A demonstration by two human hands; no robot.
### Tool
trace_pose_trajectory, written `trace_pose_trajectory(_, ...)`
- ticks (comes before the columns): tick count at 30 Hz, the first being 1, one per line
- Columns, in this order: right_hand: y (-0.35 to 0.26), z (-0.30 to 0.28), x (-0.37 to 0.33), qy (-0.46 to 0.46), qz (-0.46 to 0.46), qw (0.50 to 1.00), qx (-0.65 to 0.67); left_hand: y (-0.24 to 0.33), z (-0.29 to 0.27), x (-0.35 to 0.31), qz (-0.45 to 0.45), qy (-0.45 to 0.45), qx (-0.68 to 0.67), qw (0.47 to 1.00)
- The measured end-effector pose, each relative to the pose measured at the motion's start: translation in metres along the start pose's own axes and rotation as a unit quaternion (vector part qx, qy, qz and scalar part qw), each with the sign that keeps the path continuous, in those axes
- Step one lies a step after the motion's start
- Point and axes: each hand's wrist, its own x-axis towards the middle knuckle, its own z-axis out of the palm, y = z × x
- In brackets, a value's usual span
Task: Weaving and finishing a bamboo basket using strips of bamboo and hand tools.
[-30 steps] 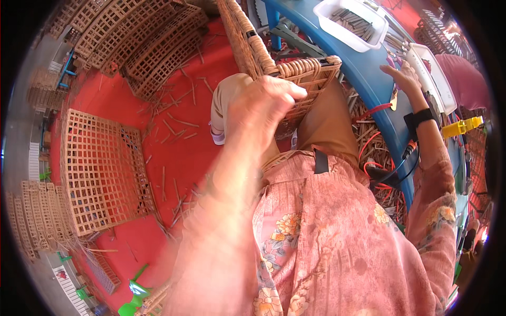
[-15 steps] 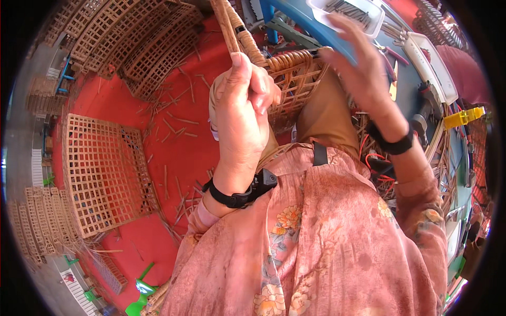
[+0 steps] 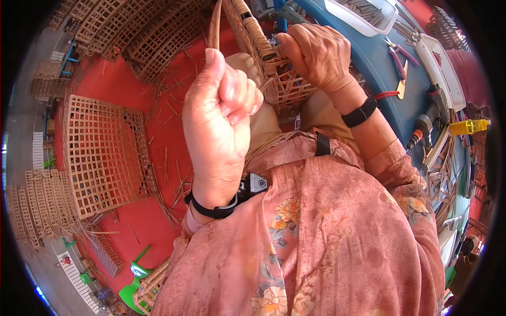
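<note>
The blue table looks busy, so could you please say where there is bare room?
A bare patch of the table lies between the right hand and the purple-handled pliers, below the white tray of rods; another lies below the yellow blade, left of the dark tool. Its right side is crowded with the long white tray, the yellow object and pale strips.

The basket [image 3: 287, 97] was woven of rough, fibrous cane-like material, and a smoother, woody surface was shown by the strip [image 3: 215, 26]. The lattice panel [image 3: 105, 152] was made of dry-looking, matt cane. A smooth, plastic-like sheen was seen on the blue table [image 3: 369, 63] and white tray [image 3: 389, 23]. The pliers [image 3: 395, 60] were covered in purple plastic at their handles. The shirt [image 3: 358, 221] was made of matt printed cloth.
</note>
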Motion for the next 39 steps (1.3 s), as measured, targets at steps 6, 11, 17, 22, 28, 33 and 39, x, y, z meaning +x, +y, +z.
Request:
trace_pose_trajectory(6,0.007,0.004,0.003,0.005,0.022,1.0,0.003,0.002,0.002,0.045,0.024,-0.109,-0.022,0.993)
trace_pose_trajectory(11,0.007,-0.02,0.006,-0.041,0.013,0.992,0.115,-0.003,0.011,0.079,0.092,-0.073,0.219,0.969)
trace_pose_trajectory(17,-0.008,-0.038,0.024,-0.143,0.07,0.964,0.212,-0.009,0.019,0.104,0.17,-0.049,0.417,0.892)
trace_pose_trajectory(22,-0.022,-0.04,0.032,-0.15,0.132,0.938,0.283,-0.001,0.013,0.106,0.184,-0.126,0.383,0.896)
trace_pose_trajectory(28,-0.03,-0.019,0.036,-0.093,0.104,0.952,0.273,-0.029,-0.033,0.058,0.162,0.095,0.297,0.936)
trace_pose_trajectory(33,-0.035,-0.015,0.034,-0.185,-0.061,0.961,0.198,-0.069,-0.104,0.025,0.033,0.107,0.383,0.917)
trace_pose_trajectory(39,-0.043,-0.008,0.064,-0.209,0.03,0.951,0.225,-0.08,-0.147,0.014,0.032,0.111,0.31,0.944)
